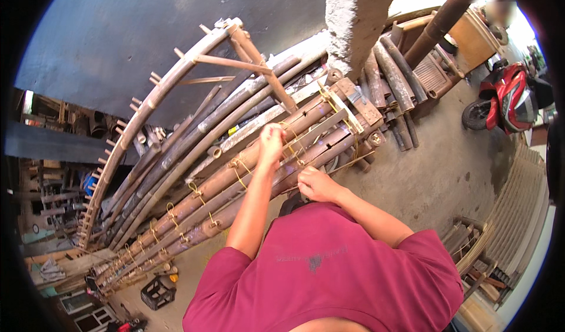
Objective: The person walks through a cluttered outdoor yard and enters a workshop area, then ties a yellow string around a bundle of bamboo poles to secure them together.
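Two long bamboo poles lie side by side in front of me, the far pole [226, 178] and the near pole [338, 142], with a narrow strip [315, 133] between them. Loops of yellow cord [240, 166] are tied round them at intervals. My left hand [271, 145] is closed in a fist over the far pole, beside a cord loop. My right hand [318, 185] is closed low against the near side of the near pole, beside a tie. What either hand grips is too small to tell.
Beyond the poles leans a curved ladder-like bamboo frame [150, 102] with short pegs, above stacked dark bamboo [218, 120]. More cut bamboo [391, 67] is piled by the wall's end. A red motorcycle [511, 96] stands at right; a black crate [158, 292] sits lower left.
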The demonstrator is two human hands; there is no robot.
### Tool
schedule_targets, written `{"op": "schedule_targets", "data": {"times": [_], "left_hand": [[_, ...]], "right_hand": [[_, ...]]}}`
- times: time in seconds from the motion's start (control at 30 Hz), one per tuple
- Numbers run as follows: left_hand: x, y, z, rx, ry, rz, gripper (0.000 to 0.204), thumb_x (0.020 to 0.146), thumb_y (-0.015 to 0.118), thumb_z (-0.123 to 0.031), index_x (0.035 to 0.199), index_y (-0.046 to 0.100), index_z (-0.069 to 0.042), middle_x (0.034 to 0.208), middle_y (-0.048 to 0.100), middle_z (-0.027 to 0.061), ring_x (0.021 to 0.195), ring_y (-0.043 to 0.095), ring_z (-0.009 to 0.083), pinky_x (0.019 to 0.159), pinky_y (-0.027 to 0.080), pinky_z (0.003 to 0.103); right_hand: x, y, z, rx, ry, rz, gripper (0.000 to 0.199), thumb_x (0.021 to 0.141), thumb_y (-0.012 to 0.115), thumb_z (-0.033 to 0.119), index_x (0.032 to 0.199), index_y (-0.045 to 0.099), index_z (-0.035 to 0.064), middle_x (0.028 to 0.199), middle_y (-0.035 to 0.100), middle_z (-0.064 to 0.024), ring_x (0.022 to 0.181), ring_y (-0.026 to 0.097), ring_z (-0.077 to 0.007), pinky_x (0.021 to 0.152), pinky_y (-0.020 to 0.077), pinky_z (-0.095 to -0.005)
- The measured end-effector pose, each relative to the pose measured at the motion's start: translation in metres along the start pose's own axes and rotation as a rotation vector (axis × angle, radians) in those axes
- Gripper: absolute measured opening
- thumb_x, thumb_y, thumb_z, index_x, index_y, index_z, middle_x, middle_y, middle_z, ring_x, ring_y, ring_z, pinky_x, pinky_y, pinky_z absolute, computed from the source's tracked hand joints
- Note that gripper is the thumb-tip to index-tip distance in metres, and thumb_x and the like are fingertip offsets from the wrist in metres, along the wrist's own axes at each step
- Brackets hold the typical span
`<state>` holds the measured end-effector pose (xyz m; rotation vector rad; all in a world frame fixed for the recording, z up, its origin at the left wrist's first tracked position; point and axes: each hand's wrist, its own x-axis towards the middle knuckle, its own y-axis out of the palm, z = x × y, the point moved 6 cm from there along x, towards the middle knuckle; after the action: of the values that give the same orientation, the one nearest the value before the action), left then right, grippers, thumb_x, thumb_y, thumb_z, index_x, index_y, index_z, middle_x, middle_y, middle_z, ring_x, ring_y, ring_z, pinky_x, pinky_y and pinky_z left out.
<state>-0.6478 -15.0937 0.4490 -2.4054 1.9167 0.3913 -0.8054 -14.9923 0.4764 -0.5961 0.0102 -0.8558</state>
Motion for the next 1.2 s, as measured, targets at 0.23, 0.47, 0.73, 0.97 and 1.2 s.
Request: {"op": "schedule_targets", "data": {"times": [0.23, 0.47, 0.73, 0.97, 1.2], "left_hand": [[0.098, -0.032, 0.012, 0.841, 0.102, -0.064, 0.026, 0.092, 0.052, -0.026, 0.1, 0.057, -0.001, 0.091, 0.066, 0.0245, 0.091, 0.065, 0.0396, 0.08, 0.048, 0.048], [0.135, 0.008, 0.02, 1.071, 0.11, 0.345, 0.033, 0.089, 0.055, -0.031, 0.098, 0.068, -0.002, 0.096, 0.068, 0.0237, 0.095, 0.067, 0.035, 0.087, 0.05, 0.043], [0.134, 0.131, -0.004, 0.511, -0.213, 0.436, 0.038, 0.086, 0.067, -0.043, 0.093, 0.068, -0.006, 0.082, 0.064, -0.0001, 0.068, 0.056, 0.0096, 0.062, 0.045, 0.026], [0.097, 0.139, -0.019, 0.049, -0.132, 0.481, 0.018, 0.089, 0.056, -0.023, 0.082, 0.064, -0.008, 0.079, 0.061, -0.0011, 0.077, 0.055, 0.0093, 0.074, 0.043, 0.027], [0.007, 0.15, -0.035, -0.04, -0.062, 0.771, 0.025, 0.09, 0.052, -0.018, 0.095, 0.068, 0.001, 0.098, 0.068, 0.01, 0.093, 0.061, 0.0169, 0.084, 0.044, 0.031]], "right_hand": [[-0.003, -0.006, 0.027, -0.02, 0.034, -0.056, 0.014, 0.084, 0.059, 0.013, 0.077, 0.052, 0.0024, 0.078, 0.054, -0.0142, 0.081, 0.054, -0.0345, 0.074, 0.0452, -0.0435], [-0.055, -0.078, -0.021, 0.006, 0.28, -0.687, 0.013, 0.088, 0.061, 0.014, 0.092, 0.064, 0.0024, 0.099, 0.065, -0.0137, 0.094, 0.06, -0.0291, 0.085, 0.0474, -0.0386], [-0.079, -0.123, -0.072, -0.455, 0.613, -0.789, 0.042, 0.085, 0.07, 0.032, 0.11, 0.05, 0.0053, 0.102, 0.062, -0.018, 0.096, 0.058, -0.0386, 0.084, 0.0462, -0.0461], [-0.1, -0.097, -0.113, 0.149, 0.721, -0.835, 0.032, 0.092, 0.063, 0.027, 0.107, 0.05, 0.0024, 0.089, 0.068, -0.0161, 0.077, 0.065, -0.0265, 0.072, 0.0493, -0.0374], [-0.097, -0.094, -0.142, 0.596, 0.724, -0.695, 0.02, 0.096, 0.056, 0.021, 0.095, 0.057, 0.0009, 0.075, 0.062, -0.0066, 0.068, 0.057, -0.0134, 0.064, 0.046, -0.0295]]}}
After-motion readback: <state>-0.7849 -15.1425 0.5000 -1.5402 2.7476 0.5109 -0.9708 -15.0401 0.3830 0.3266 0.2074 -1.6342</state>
